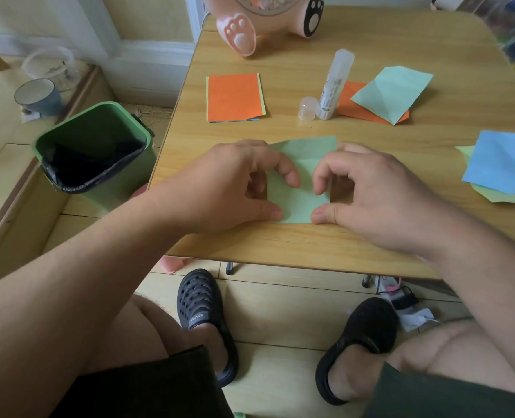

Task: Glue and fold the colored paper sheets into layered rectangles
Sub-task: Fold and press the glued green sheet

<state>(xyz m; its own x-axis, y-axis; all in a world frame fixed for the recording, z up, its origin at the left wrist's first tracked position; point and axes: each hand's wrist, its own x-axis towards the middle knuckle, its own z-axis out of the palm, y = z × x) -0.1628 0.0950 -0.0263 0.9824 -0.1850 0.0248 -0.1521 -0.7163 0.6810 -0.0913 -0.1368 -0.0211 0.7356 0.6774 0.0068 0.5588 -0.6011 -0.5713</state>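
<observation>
A light green paper sheet lies on the wooden table near its front edge, with a fold line across its upper part. My left hand holds its left side, curled index fingertip on the sheet and thumb on the lower left corner. My right hand mirrors this on the right side, thumb at the lower right corner. An uncapped glue stick lies behind, with its cap beside it. A layered orange rectangle sits at the back left.
A green sheet over an orange one lies at the back right. A blue sheet on yellow-green paper is at the right edge. A pink paw-footed fan stands at the back. A green bin is left of the table.
</observation>
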